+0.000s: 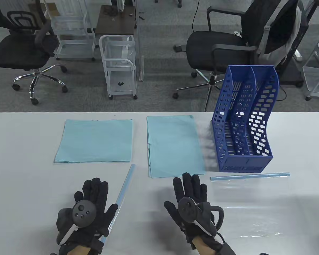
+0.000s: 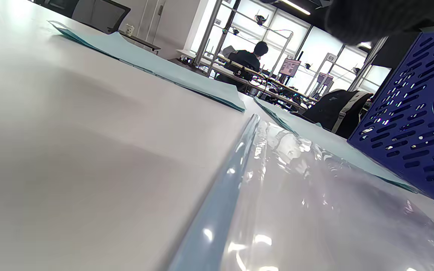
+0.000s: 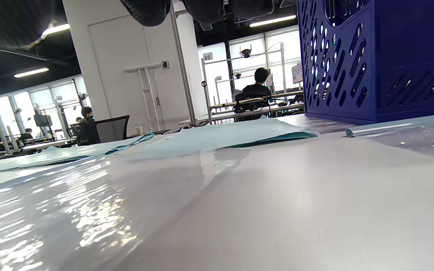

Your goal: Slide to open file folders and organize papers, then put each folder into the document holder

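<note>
Two stacks of light blue paper lie on the white table, a left stack (image 1: pixel 94 140) and a right stack (image 1: pixel 174 146). A blue document holder (image 1: pixel 244 127) stands at the right with its slots holding nothing. One clear folder has a pale blue slide bar (image 1: pixel 125 186) lying diagonally between my hands, seen close in the left wrist view (image 2: pixel 220 195). A second slide bar (image 1: pixel 250 176) lies in front of the holder, its clear cover (image 1: pixel 255 209) below it. My left hand (image 1: pixel 93 194) lies flat left of the diagonal bar, thumb against it. My right hand (image 1: pixel 188 191) lies flat with fingers spread, holding nothing.
Beyond the table's far edge stand office chairs (image 1: pixel 223 50) and a white wire cart (image 1: pixel 118 66). The holder (image 3: pixel 375 60) rises close on the right in the right wrist view. Bare tabletop (image 1: pixel 24 164) stretches left of the paper stacks.
</note>
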Demonstrator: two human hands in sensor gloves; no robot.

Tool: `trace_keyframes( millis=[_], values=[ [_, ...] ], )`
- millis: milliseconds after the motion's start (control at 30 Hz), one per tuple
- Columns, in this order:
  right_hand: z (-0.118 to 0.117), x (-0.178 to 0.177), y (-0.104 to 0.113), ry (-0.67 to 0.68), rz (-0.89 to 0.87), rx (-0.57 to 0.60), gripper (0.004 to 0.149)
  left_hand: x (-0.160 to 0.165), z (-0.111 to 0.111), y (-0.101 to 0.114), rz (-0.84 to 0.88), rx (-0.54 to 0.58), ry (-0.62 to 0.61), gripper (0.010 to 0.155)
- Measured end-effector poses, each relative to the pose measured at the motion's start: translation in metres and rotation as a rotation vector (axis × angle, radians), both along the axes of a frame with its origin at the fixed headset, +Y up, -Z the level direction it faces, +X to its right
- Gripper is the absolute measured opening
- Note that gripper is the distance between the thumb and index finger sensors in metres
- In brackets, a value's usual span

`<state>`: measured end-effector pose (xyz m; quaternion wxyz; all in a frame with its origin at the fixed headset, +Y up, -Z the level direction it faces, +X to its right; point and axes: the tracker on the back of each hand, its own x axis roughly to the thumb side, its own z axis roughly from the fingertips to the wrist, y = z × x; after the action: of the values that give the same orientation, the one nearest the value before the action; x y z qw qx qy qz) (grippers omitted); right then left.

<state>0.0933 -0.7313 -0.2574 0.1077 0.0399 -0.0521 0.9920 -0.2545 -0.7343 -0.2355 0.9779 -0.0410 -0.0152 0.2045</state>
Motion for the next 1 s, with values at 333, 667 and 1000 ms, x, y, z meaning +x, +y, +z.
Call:
trace_keyframes(
  millis=[333, 667, 1000],
  values=[
    [0.001, 0.004, 0.002, -0.018, -0.016, -0.003, 0.083, 0.002, 0.001, 0.000, -0.008, 0.016, 0.001, 0.082],
    [0.000, 0.007, 0.002, -0.037, -0.002, -0.020, 0.083, -0.001, -0.001, 0.002, -0.009, 0.008, 0.029, 0.082],
    [0.000, 0.007, 0.002, -0.043, 0.011, -0.046, 0.083, 0.027, -0.020, -0.006, -0.175, -0.066, 0.055, 0.079]
  ],
)
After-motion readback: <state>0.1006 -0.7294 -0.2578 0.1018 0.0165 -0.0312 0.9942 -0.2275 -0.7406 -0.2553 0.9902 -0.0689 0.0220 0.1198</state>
